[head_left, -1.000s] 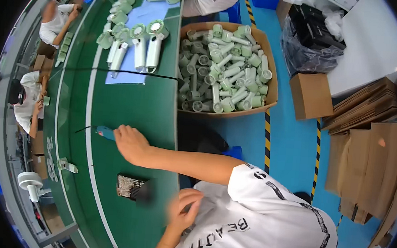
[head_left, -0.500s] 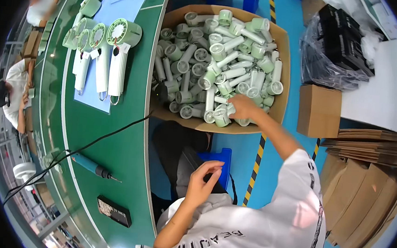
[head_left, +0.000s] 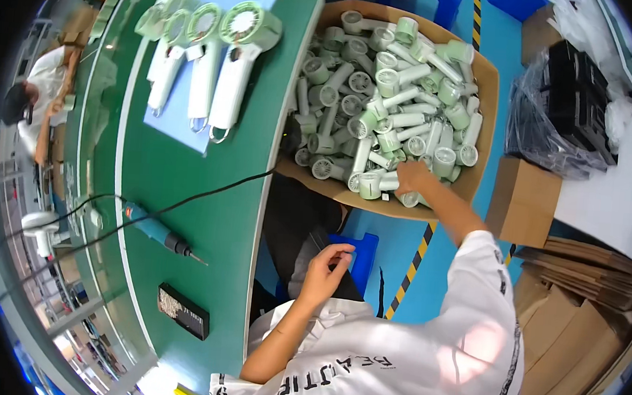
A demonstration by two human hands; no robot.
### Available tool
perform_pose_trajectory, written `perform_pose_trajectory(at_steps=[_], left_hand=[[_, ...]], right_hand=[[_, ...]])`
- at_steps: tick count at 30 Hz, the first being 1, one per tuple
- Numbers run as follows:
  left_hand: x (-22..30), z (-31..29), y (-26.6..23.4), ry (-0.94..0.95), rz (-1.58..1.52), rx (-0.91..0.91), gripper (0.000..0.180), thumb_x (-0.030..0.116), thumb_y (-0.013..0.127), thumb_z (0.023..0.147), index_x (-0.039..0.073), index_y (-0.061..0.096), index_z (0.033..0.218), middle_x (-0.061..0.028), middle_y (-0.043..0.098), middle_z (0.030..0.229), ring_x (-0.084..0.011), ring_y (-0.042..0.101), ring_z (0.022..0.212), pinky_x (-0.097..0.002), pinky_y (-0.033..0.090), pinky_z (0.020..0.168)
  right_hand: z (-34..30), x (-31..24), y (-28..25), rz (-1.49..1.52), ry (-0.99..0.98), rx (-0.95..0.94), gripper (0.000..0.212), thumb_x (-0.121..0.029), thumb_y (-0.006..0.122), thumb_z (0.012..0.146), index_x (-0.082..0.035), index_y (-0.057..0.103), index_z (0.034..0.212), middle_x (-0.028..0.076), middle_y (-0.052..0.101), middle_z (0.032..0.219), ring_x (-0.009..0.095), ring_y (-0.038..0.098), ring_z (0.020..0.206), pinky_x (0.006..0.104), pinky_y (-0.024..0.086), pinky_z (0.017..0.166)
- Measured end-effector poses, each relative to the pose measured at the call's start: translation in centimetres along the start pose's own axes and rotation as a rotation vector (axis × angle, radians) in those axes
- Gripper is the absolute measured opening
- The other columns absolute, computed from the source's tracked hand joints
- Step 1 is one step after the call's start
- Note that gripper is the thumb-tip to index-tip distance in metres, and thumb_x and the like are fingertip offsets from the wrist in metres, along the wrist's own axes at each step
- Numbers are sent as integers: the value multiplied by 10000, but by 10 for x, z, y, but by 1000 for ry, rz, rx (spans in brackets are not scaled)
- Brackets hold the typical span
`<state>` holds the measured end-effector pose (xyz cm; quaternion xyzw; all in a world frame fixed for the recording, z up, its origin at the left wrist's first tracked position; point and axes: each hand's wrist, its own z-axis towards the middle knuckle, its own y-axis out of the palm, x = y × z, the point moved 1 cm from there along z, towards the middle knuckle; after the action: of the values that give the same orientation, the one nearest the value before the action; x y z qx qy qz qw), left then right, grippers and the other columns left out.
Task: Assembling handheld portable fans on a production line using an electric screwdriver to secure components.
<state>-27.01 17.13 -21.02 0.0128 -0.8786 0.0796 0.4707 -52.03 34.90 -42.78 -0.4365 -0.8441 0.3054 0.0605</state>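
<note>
Fan (head_left: 369, 186), in carton (head_left: 488, 92), near side, among other fans (head_left: 387, 82); right hand (head_left: 415, 180), grip closed on its handle (head_left: 389, 182). Left hand (head_left: 321, 276), grip loosely open, before shirt (head_left: 408, 353). Screwdriver (head_left: 152, 228), black box (head_left: 183, 310): on tabletop (head_left: 213, 182).

Factory assembly line: green bench (head_left: 233, 213), power screwdriver (head_left: 152, 229), carton (head_left: 482, 136) of fan bodies (head_left: 415, 75).

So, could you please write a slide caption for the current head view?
Right hand on a handheld fan in a crowded cardboard box; left hand hovering beside the green workbench.
</note>
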Motion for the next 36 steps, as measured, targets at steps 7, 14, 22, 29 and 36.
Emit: perform_pose_trajectory(at_steps=[7,14,22,29,36], left_hand=[[-7,-39,10,229,48,-54,232,142,624,913,41,639,1122,-116,665,1043,-210,653,907,-319,515,799],[26,-144,-5,423,-269,140,491,254,640,921,48,482,1338,-145,536,1281,-263,536,1172,-363,464,944],[-61,-301,-125,572,-465,1193,780,141,607,923,-46,119,1502,-239,225,1542,-322,177,1459,-390,206,1172],[-167,-463,-257,538,-897,1583,521,42,469,982,31,287,1470,-112,624,1051,-151,612,958,-283,500,844],[-235,-480,-310,386,-704,1681,547,74,523,956,-34,321,1453,-137,635,1065,-149,616,882,-291,500,727]], right_hand=[[-100,18,-17,109,-152,384,687,-378,751,668,9,526,1190,247,643,1083,429,630,962,497,515,832],[-293,-87,-32,1186,-411,322,474,-205,743,788,-18,539,1172,98,608,1050,170,602,908,351,508,767],[-296,-475,1,1195,-740,-639,645,-84,628,847,-32,360,1432,96,506,1350,216,521,1230,376,444,1024],[-315,-744,42,856,-871,-943,487,-102,618,872,-28,427,1313,67,602,993,178,629,891,339,547,801],[-301,-797,48,729,-861,-690,470,-263,655,921,-8,460,1264,47,594,844,146,611,716,289,551,691]])
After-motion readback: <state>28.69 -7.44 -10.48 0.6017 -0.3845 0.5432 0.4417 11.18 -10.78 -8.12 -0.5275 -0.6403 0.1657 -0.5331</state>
